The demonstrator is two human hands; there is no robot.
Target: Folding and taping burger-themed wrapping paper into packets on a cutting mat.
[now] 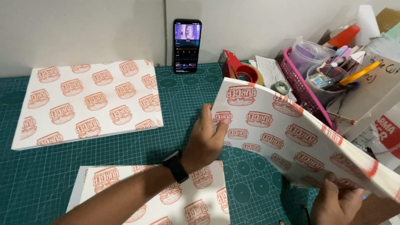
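My left hand [206, 139], with a black watch on its wrist, pinches the left edge of a thick stack of white paper sheets printed with orange burger marks [291, 133]. The stack is lifted and tilted above the green cutting mat [183, 91]. My right hand [335, 204] grips the stack's lower right edge from beneath. A second pile of the same printed sheets [89, 102] lies flat at the mat's far left. More printed sheets [166, 196] lie near me, partly under my left forearm.
A black phone [187, 46] with its screen lit leans upright against the wall. A red tape dispenser [237, 68] and a tape roll [281, 87] sit behind the lifted stack. A pink basket [298, 83] of pens, cups and scissors crowds the right side.
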